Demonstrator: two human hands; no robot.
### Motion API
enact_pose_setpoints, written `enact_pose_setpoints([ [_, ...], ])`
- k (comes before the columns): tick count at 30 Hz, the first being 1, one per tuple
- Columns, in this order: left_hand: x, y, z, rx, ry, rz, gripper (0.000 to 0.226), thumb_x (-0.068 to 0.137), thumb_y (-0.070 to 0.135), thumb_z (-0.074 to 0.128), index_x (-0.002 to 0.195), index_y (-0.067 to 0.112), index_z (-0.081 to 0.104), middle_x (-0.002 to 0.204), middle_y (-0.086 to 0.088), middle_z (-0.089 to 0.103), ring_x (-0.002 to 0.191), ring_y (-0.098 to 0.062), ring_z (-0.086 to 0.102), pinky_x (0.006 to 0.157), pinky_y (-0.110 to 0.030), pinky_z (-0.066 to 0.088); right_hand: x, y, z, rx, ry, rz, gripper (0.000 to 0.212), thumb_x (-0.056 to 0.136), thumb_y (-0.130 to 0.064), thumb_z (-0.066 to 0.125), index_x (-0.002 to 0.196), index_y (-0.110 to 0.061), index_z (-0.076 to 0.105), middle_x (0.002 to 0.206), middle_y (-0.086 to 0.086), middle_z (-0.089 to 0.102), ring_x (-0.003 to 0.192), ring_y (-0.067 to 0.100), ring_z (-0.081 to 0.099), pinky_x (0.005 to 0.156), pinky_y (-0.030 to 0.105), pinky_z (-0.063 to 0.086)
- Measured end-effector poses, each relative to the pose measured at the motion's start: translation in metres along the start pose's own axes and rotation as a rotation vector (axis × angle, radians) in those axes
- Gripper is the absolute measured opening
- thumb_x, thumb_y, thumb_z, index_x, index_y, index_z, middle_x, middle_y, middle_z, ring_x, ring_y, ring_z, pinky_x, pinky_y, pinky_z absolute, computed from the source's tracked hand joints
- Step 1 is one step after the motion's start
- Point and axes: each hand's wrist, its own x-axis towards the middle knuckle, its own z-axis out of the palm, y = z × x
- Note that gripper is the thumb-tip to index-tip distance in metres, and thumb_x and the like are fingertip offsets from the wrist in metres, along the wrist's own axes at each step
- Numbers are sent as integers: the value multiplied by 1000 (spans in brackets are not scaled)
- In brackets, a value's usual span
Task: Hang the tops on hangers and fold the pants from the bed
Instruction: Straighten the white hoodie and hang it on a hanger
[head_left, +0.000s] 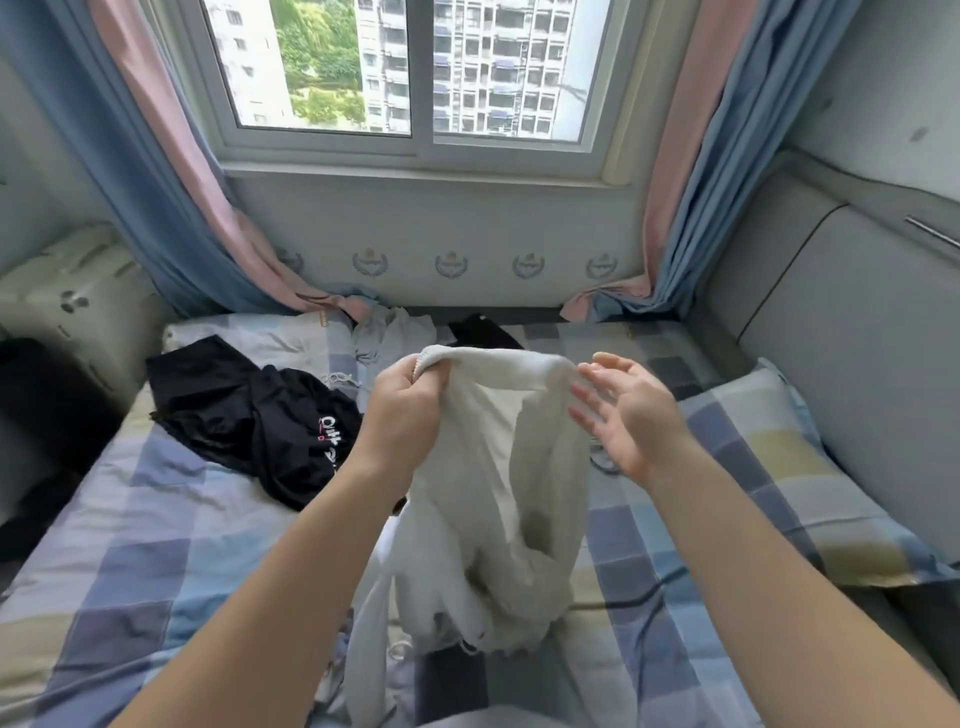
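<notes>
Daylight comes through a window (410, 67) flanked by blue-and-pink curtains (156, 182) above a bed (130, 519) with a grey padded headboard (857, 338).

Bright daylight from the window (405, 67); soft, slightly blurry picture, edges bowed

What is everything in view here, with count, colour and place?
white garment: one, cream-white, held up over the bed's middle
black top: one, black with white lettering, crumpled on the bed's left
pale garment: one, light grey, bed's far edge under the window
dark garment: one, black, just right of the pale one
bed: one, blue, lilac and yellow checks, fills the foreground
pillow: one, same checks, right side
curtains: two, blue and pink, flanking the window
window: one, white frame, far wall
left hand: one, grips the white garment's top edge
right hand: one, open, by its right edge
</notes>
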Motion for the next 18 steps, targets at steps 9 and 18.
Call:
enact_pose_setpoints([
  [9,-25,-10,90,-166,-168,-235,28,103,17,48,99,-5,65,92,-26,62,83,-32,57,69,-36,45,-36,58,-80,-275,-289,-73,40,85,-25,68,123,-16,57,117,3,72,106,17,69,81,25,54],
  [18,-39,1,131,-303,-283,-231,35,103,15,46,115,-17,53,101,-26,54,92,-38,52,79,-44,44,-16,98,-135,-790,-319,-28,5,91,-32,68,89,-37,69,85,-14,73,79,-1,64,67,18,49],
])
